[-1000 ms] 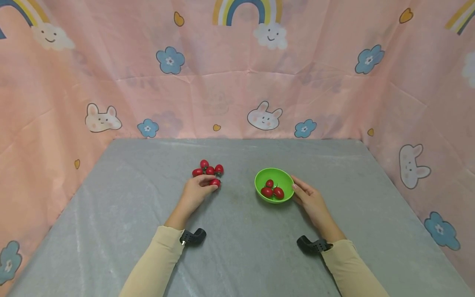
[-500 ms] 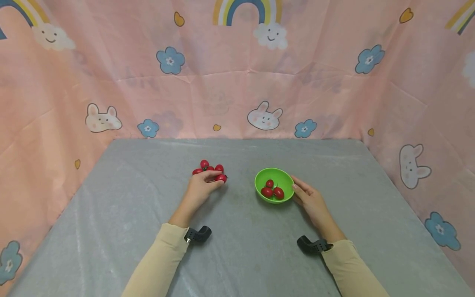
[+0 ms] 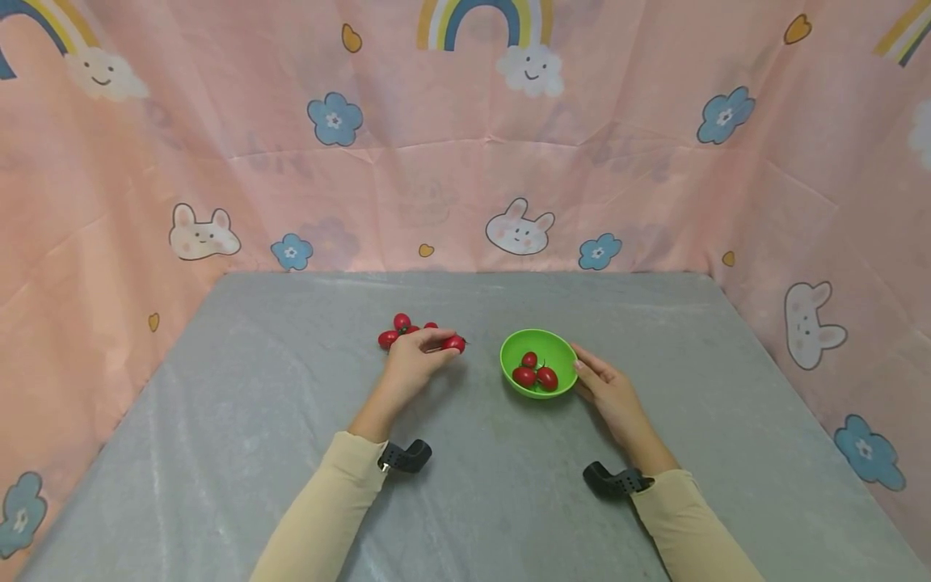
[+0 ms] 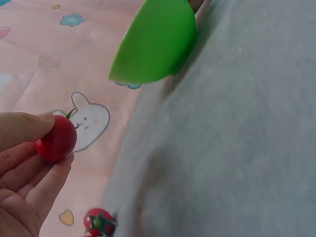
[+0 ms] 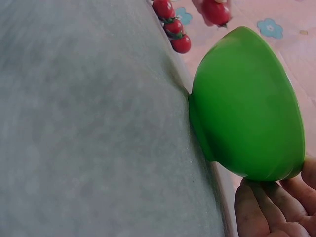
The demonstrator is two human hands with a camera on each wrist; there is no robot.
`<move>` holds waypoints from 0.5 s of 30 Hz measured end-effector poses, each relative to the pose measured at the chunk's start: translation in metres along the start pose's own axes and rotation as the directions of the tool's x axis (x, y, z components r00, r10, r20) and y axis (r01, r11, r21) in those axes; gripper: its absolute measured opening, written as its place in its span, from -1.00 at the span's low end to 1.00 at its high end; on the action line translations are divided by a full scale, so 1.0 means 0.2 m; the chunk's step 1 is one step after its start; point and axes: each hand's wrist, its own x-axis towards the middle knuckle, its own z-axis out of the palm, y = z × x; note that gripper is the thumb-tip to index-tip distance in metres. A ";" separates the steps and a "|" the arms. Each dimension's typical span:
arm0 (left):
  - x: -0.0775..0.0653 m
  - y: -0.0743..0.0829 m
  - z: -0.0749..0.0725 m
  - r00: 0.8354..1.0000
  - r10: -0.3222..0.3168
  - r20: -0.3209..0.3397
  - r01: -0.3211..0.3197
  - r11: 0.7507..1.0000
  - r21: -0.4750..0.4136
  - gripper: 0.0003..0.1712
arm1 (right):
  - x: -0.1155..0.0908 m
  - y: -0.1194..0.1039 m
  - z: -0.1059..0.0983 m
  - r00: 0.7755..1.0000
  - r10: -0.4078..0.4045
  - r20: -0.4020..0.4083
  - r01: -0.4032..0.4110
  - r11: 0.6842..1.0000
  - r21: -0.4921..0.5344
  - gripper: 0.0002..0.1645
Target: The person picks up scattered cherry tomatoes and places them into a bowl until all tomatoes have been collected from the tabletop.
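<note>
Red and smooth, one tomato sits pinched between the thumb and fingers of the left hand, near the green bowl at about ten o'clock from it. The right hand grips the bowl at three o'clock, thumb at the rim and fingers against the outer wall. A slack pinch on so round a fruit could let it slip and roll across the grey surface; a careless knuckle might scatter the loose tomatoes at the left hand's eleven o'clock; pressing hard on the rim could tip the bowl. Only the head view looks into the bowl, where three tomatoes lie at about twelve, five and eight o'clock. The left wrist view shows the pinched fruit's green stalk up close; the right wrist view shows how the fingers touch the bowl, and a line of loose tomatoes that the left hand partly covers from above.
</note>
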 end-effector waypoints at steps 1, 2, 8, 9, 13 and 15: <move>0.00 0.01 0.01 1.000 0.003 0.000 -0.003 1.000 -0.002 -0.59 | 0.00 0.00 0.00 1.000 0.000 0.000 0.000 1.000 0.000 -0.31; 0.00 0.02 0.01 1.000 0.005 0.002 -0.005 1.000 -0.007 -0.59 | 0.00 0.00 0.00 1.000 -0.001 -0.002 0.001 1.000 0.000 -0.31; 0.01 0.05 0.04 1.000 0.020 0.004 -0.020 1.000 -0.009 -0.60 | 0.00 0.00 0.00 1.000 0.001 0.000 -0.001 1.000 0.002 -0.31; 0.01 0.05 0.05 1.000 0.027 0.004 -0.027 1.000 -0.009 -0.61 | 0.00 0.00 0.00 1.000 0.001 -0.002 -0.001 1.000 -0.005 -0.31; 0.02 0.06 0.07 0.999 0.050 0.017 -0.049 0.998 -0.023 -0.61 | -0.01 0.00 0.00 1.000 0.006 -0.013 -0.006 0.999 -0.036 -0.30; 0.03 0.07 0.08 0.998 0.061 0.024 -0.060 0.998 -0.031 -0.61 | -0.01 0.00 0.00 1.000 0.008 -0.020 -0.009 0.999 -0.048 -0.30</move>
